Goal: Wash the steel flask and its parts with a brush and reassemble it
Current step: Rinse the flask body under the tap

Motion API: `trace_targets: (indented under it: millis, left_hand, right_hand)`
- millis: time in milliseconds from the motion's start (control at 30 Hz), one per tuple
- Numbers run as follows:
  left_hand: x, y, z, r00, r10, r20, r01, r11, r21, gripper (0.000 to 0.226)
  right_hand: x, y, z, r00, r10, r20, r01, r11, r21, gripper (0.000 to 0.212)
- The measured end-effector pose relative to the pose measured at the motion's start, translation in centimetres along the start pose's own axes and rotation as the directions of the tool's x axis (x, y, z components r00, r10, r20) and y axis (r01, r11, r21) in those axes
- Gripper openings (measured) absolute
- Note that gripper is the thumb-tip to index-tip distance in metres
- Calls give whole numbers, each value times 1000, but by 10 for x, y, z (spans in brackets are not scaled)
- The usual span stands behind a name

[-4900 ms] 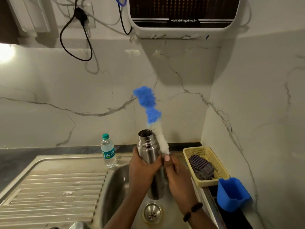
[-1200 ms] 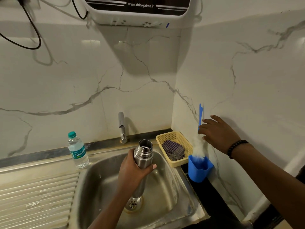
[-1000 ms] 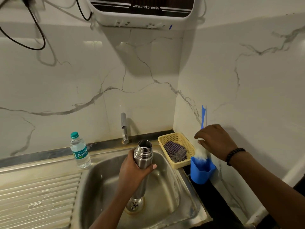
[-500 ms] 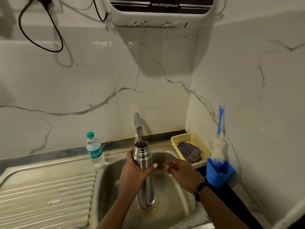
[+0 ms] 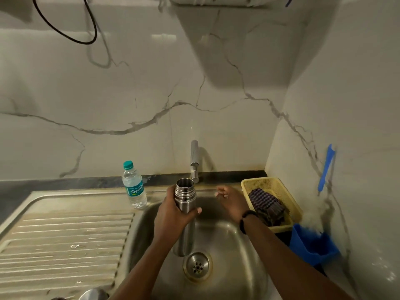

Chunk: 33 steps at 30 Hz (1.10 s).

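Left hand [image 5: 173, 215] wraps flask [image 5: 185, 213] below neck; wet steel likely slippery, rigid. Right hand [image 5: 230, 201] loosely open, holds nothing, near tap [image 5: 194, 161].

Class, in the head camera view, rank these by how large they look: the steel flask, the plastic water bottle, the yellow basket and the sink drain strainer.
1. yellow basket
2. steel flask, partly covered by the left hand
3. plastic water bottle
4. sink drain strainer

Basket and flask look close; the wide-angle lens makes that order unsure.
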<state>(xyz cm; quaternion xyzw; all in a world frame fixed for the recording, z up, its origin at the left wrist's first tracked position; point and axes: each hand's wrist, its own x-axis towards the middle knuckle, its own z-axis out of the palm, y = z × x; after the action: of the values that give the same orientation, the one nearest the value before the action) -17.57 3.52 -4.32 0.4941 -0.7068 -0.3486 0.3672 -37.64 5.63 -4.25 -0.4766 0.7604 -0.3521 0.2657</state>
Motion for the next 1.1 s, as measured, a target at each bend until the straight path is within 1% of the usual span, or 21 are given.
trace_targets:
  millis: [100, 167, 267, 367, 467, 600, 667, 733, 933, 1100]
  left_hand:
    - [9, -2, 6, 1000, 0, -15, 1, 1000, 26, 86]
    - [12, -5, 9, 1000, -10, -18, 11, 999, 49, 86]
    - [17, -7, 9, 999, -27, -17, 28, 998, 64, 87]
    - [27, -12, 5, 999, -37, 16, 36, 997, 62, 87]
    - [36, -18, 1, 999, -28, 18, 26, 996, 81, 85]
    - [44, -26, -4, 1000, -8, 15, 6, 995, 96, 81]
    - [48, -28, -5, 1000, -6, 13, 5, 996, 90, 80]
    - [50, -29, -6, 1000, -7, -7, 7, 997, 78, 81]
    - [56, -38, -1, 998, -45, -46, 46, 999, 19, 82]
    - [61, -44, 8, 997, -70, -30, 70, 997, 13, 86]
  right_hand:
    - [29, 0, 10, 998, 14, 56, -14, 1000, -4, 40]
    - [45, -1, 16, 994, 35, 101, -37, 999, 16, 47]
    - [66, -10, 28, 979, 70, 193, -79, 996, 36, 56]
    - [84, -21, 40, 965, 71, 252, -78, 997, 18, 57]
    - [100, -28, 55, 948, 90, 306, -119, 990, 78, 54]
    - [118, -21, 75, 943, 159, 292, -223, 954, 201, 49]
    - [135, -7, 90, 942, 169, 290, -245, 936, 251, 48]
    - [134, -17, 88, 946, 174, 275, -248, 932, 265, 48]
    - [137, -27, 89, 966, 185, 179, -212, 967, 144, 38]
    - [138, -25, 91, 982, 125, 143, -133, 990, 49, 31]
